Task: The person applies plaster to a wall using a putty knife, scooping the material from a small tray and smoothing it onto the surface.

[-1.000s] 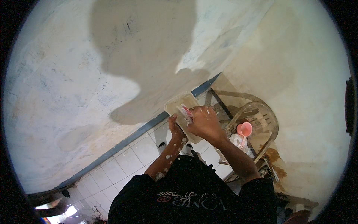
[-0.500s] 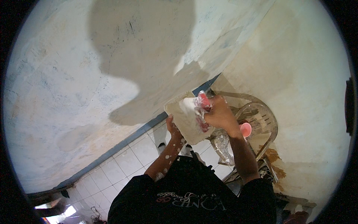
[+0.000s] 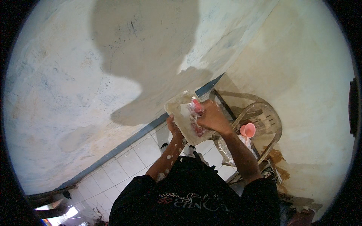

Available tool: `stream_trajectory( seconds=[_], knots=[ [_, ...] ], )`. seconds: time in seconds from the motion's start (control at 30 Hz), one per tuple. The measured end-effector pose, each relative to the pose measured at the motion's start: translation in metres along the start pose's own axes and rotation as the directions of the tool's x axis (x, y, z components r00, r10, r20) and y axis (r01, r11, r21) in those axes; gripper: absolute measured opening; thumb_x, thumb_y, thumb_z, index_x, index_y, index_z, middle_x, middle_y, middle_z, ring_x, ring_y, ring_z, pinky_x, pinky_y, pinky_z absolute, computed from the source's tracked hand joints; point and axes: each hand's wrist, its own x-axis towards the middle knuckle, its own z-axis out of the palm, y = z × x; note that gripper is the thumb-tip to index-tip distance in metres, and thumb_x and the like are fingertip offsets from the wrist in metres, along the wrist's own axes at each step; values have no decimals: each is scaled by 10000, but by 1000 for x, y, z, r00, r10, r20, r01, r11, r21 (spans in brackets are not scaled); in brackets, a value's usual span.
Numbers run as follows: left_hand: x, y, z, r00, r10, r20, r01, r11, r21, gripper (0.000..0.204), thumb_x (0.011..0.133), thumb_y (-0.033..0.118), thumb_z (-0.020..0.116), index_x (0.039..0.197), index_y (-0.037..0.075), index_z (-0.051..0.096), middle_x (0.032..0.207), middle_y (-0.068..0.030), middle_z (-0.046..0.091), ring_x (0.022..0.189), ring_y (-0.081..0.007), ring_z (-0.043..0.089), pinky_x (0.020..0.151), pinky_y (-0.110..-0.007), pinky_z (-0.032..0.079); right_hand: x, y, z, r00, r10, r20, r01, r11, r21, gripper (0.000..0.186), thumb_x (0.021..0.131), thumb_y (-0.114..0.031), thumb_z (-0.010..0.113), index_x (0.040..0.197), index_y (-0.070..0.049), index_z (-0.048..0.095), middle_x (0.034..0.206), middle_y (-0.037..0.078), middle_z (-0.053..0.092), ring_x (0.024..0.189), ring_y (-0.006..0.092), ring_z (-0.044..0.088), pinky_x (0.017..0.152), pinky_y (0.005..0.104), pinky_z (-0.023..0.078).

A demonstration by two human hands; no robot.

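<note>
A shallow rectangular tray [image 3: 184, 127], off-white and caked along its rim, is held up in front of me. My left hand [image 3: 174, 129] grips its left side, thumb over the edge. White paste lies inside the tray. My right hand [image 3: 214, 119] is closed on a red tool [image 3: 197, 107] smeared with the paste. The tool lies over the tray's inside, and its exact kind is hidden by fingers and paste. White splashes dot my left forearm.
Ahead and left stands a patchy white wall [image 3: 68, 94] with a blue-grey skirting strip [image 3: 113, 151]. A worn armchair [image 3: 277, 132] in the corner at right bears a pink cup [image 3: 247, 130] and a crumpled plastic bag [image 3: 226, 150]. White tiles [image 3: 130, 162] cover the floor.
My right hand and the red tool have moved left and slightly down across the tray. The tray's inside now faces me a little differently. My left hand keeps its grip.
</note>
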Motion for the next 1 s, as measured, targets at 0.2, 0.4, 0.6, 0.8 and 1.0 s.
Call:
stream_trajectory(
  seconds=[0.2,0.4,0.6,0.8,1.0],
  knots=[
    [0,-1,1,999,6,35,-4,999,-42,649,682,460,493,1190,61,423,1141,-141,485,1034,-305,474,890,-432,383,1,-6,-8,992,74,105,-75,997,3,223,493,-86,599,696,4,589,665,226,557,659,370,565,653,406,452],
    [16,-8,-22,963,-14,271,68,979,-192,634,692,451,498,1179,51,422,1121,-132,494,1011,-296,488,874,-417,399,0,-12,5,984,110,139,-112,994,5,192,452,-117,617,614,-21,580,690,219,558,733,379,553,689,433,431],
    [5,-8,-4,994,6,106,4,995,-96,646,701,459,491,1195,51,401,1124,-135,489,1016,-300,486,887,-416,391,-3,-24,-9,983,149,106,-139,986,-94,218,473,-138,618,639,2,586,717,227,560,772,396,543,717,436,428],
    [13,-10,-17,988,22,150,1,989,-146,654,702,456,480,1214,61,387,1136,-142,482,1027,-305,483,885,-419,396,1,-21,6,984,166,61,-159,982,-100,286,549,-146,595,802,-14,606,846,226,576,886,388,517,788,446,401],
    [-1,-8,-3,989,-33,142,49,992,-116,671,692,457,480,1225,62,372,1139,-143,478,1016,-302,486,878,-421,399,7,-25,-19,938,246,243,-222,968,-120,275,535,-150,597,774,-13,595,821,226,574,849,394,524,758,460,409]
  ],
)
